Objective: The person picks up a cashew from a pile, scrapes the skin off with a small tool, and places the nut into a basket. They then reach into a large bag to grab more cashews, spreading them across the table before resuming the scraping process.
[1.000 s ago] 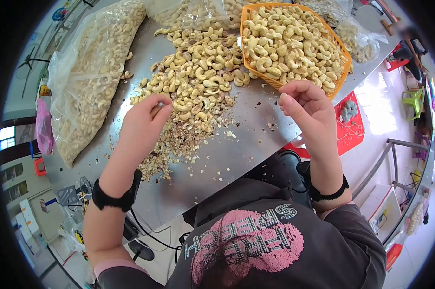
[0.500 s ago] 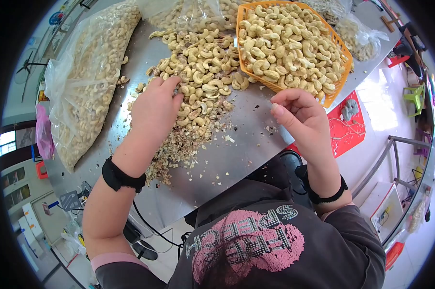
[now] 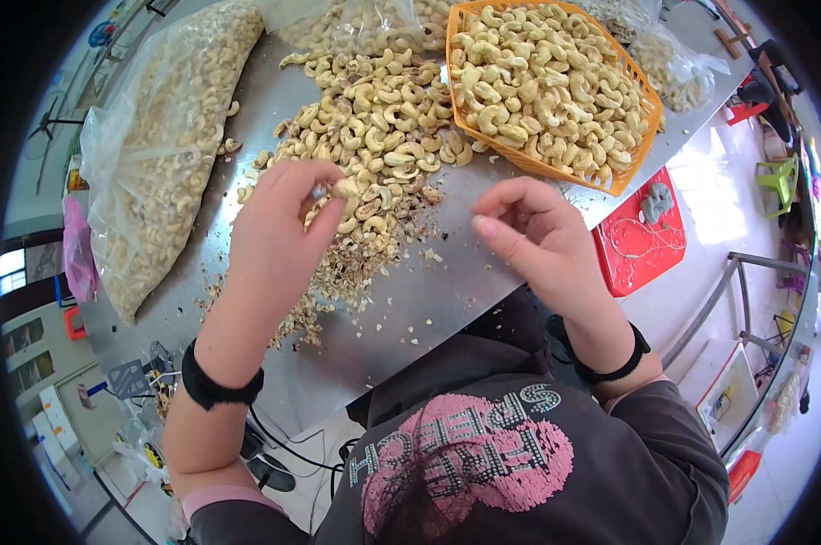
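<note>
A cashew nut [image 3: 346, 189] is pinched between the thumb and fingers of my left hand [image 3: 288, 218], above the left side of the loose cashew pile [image 3: 374, 118]. My right hand [image 3: 537, 238] hovers over the metal table [image 3: 437, 300], right of the pile and below the orange basket [image 3: 615, 184]. Its thumb and forefinger are close together, and whether anything small sits between them cannot be made out. Cashews fill the basket. Shell and skin crumbs [image 3: 338, 286] lie at the pile's near edge.
A large clear bag of cashews [image 3: 160, 163] lies on the left of the table. More bags stand at the far side, one of them at the far right [image 3: 678, 73]. A red stool [image 3: 642, 241] is beyond the table's right edge.
My left hand has lifted slightly off the pile, and a cashew now shows in its fingers. My right hand has moved left and toward me, away from the basket.
</note>
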`<state>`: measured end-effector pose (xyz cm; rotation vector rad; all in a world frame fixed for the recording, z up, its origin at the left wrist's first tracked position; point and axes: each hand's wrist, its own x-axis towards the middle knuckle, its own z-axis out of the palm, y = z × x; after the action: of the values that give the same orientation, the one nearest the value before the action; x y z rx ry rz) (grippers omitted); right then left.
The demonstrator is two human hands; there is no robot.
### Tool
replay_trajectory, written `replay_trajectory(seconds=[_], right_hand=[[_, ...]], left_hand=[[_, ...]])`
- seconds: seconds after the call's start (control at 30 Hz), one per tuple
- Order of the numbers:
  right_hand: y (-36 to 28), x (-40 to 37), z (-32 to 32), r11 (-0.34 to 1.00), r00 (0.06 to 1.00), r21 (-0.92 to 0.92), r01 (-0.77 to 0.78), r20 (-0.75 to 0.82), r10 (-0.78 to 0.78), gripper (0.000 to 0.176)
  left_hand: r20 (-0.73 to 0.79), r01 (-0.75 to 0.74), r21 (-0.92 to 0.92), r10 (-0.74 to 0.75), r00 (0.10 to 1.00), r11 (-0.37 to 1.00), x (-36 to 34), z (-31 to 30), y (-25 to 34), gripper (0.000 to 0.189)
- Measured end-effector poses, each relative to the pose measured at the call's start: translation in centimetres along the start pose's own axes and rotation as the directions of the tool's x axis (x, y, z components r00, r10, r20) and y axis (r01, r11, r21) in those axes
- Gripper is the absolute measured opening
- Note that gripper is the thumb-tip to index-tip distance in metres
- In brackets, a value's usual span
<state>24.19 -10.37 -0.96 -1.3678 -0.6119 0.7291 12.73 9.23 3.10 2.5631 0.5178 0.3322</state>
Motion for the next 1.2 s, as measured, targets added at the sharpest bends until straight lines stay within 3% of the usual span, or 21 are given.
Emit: replay_trajectory(seconds=[0.07, 0.17, 0.27, 0.4, 0.5, 0.57, 0.7, 0.77, 0.9, 0.97, 1.0, 1.07, 1.1, 1.2], right_hand=[[-0.3, -0.2, 1.1, 0.999, 0.998, -0.02, -0.03, 0.045, 0.031, 0.016], [-0.5, -0.6, 3.0, 0.967, 0.961, 0.169, -0.189, 0.234, 0.147, 0.023], [-0.2, -1.1, 4.6, 0.947, 0.935, 0.23, -0.226, 0.323, 0.144, 0.023], [-0.5, -1.6, 5.0, 0.936, 0.92, 0.222, -0.273, 0.344, 0.187, 0.02], [-0.6, -1.8, 5.0, 0.937, 0.937, 0.264, -0.23, 0.32, 0.14, 0.019], [-0.8, -1.9, 4.9, 0.947, 0.948, 0.26, -0.186, 0.302, 0.104, 0.018], [-0.8, -2.0, 4.8, 0.984, 0.964, 0.177, -0.011, 0.263, -0.036, 0.019], [-1.1, -2.1, 4.5, 0.99, 0.954, 0.139, -0.001, 0.298, -0.041, 0.02], [-1.1, -2.1, 4.5, 0.991, 0.943, 0.126, 0.046, 0.323, -0.084, 0.021], [-1.0, -2.0, 4.7, 0.99, 0.944, 0.129, 0.062, 0.314, -0.1, 0.019], [-0.9, -2.0, 4.7, 0.988, 0.946, 0.132, 0.08, 0.303, -0.118, 0.018], [-1.1, -2.1, 4.7, 0.978, 0.941, 0.206, -0.011, 0.333, -0.06, 0.017], [-1.1, -2.2, 4.7, 0.956, 0.93, 0.277, -0.102, 0.367, -0.007, 0.016], [-0.9, -1.9, 4.2, 0.946, 0.892, 0.273, -0.173, 0.451, 0.033, 0.019]], left_hand=[[0.097, 0.0, -0.06, 0.005, 0.995, 0.998, -1.2, -0.8, 1.3, 0.02], [0.122, -0.088, -0.09, 0.098, 0.988, 0.992, -2.8, -1.1, 2.4, 0.022], [0.082, -0.209, -0.13, 0.221, 0.972, 0.969, -4.1, -1.0, 3.0, 0.025], [0.074, -0.246, -0.172, 0.262, 0.962, 0.954, -5.1, -1.3, 3.5, 0.027], [0.156, -0.14, -0.218, 0.177, 0.972, 0.966, -5.6, -1.8, 3.8, 0.033], [0.309, 0.176, -0.47, -0.026, 0.951, 0.865, -6.2, -2.0, 3.6, 0.037], [0.3, 0.145, -0.573, 0.041, 0.953, 0.807, -6.9, -1.7, 3.3, 0.041], [0.415, 0.255, -0.529, -0.015, 0.91, 0.809, -6.8, -2.4, 4.0, 0.04], [0.459, 0.32, -0.529, -0.052, 0.887, 0.786, -6.8, -2.8, 4.2, 0.04], [0.52, 0.432, -0.62, -0.07, 0.851, 0.655, -6.9, -2.9, 3.9, 0.037], [0.521, 0.433, -0.62, -0.07, 0.851, 0.654, -6.8, -3.0, 3.6, 0.037], [0.654, 0.64, -0.684, -0.092, 0.751, 0.35, -6.7, -3.3, 3.1, 0.034], [0.654, 0.64, -0.684, -0.093, 0.75, 0.349, -6.7, -3.2, 3.0, 0.034], [0.592, 0.579, -0.722, -0.095, 0.801, 0.38, -6.7, -2.3, 2.5, 0.032]])
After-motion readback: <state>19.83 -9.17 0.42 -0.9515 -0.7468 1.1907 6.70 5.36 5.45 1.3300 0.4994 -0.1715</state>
